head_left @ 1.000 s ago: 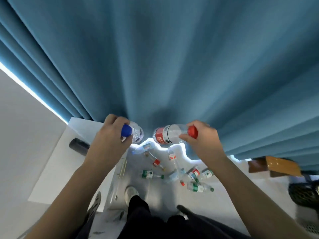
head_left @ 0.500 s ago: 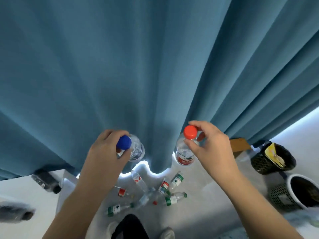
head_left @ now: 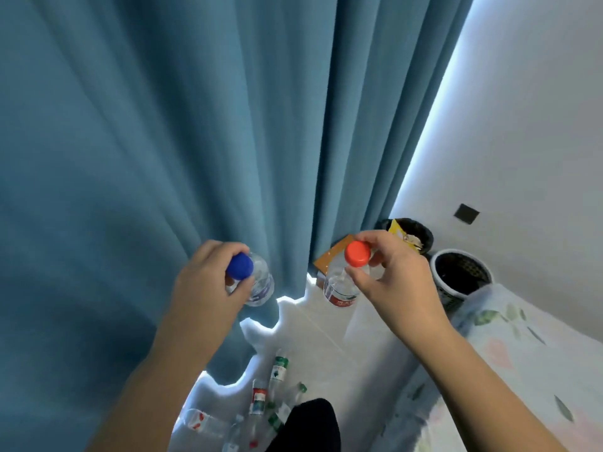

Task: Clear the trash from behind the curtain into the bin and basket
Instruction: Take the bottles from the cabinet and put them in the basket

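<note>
Two bottles are in hand, both clear of the floor.

**Grip state**
- My left grip (head_left: 208,288) is curled round the neck of the blue-capped bottle (head_left: 259,287), which hangs just in front of the curtain (head_left: 195,125).
- My right grip (head_left: 396,283) pinches the red-capped bottle (head_left: 339,287) at the cap only, between thumb and fingertips. The body hangs free below.

**Receptacles**
- The dark bin (head_left: 412,231), already holding some yellow trash, stands at the curtain's edge by the wall.
- The white-rimmed basket (head_left: 435,267) stands just beside it, nearer to me.
- Both lie ahead and to the right of my right grip.
- Brown card (head_left: 328,257) lies at the curtain hem near the bin.

**Step in hand (judged):** carrying both bottles to the receptacles.

**Hazards**
1. The right hold is a light pinch on a smooth cap. A quick swing of the arm could twist the bottle loose.
2. Loose bottles (head_left: 279,370) lie on the floor by the hem, close to my leg. A step onto one could make it roll underfoot.
3. The left bottle hangs near the curtain folds. A sweep to the right could drag it into the fabric.
4. An early release could bounce a bottle off a rim, and the bin's trash leaves less room.
5. The bed (head_left: 522,353) stands close on my right, narrowing the path.
</note>
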